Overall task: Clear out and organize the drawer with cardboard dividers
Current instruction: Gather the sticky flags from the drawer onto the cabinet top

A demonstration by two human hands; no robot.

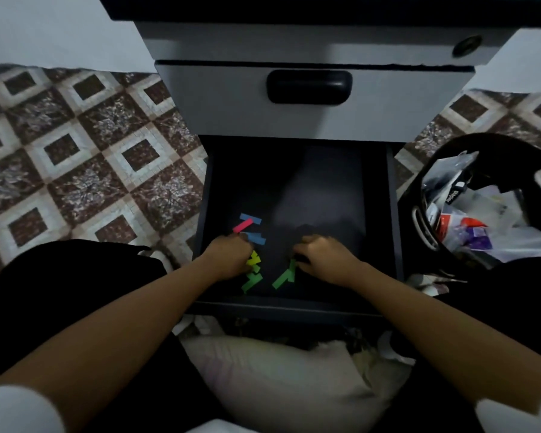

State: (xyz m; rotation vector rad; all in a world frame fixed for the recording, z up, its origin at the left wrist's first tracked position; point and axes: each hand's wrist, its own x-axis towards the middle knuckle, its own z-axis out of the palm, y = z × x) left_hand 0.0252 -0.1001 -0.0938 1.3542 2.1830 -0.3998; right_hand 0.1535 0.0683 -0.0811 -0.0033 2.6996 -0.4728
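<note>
Strips [282,279] in the drawer [325,189] touch the curled left hand [228,257] and right hand [324,260]; grip unclear.

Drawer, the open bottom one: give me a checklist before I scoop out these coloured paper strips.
1. Drawer open with room for both hands: ok.
2. Left hand grip on the yellow strips: cannot tell, the fingers curl over them.
3. Right hand grip on the green strips: cannot tell.
4. All strips gathered: not ok, blue strips and a pink strip lie loose beyond the left hand.
5. Basket ready for drop-off: ok, it sits to the drawer's right.
6. Cardboard dividers at hand: not ok, none in view.
</note>
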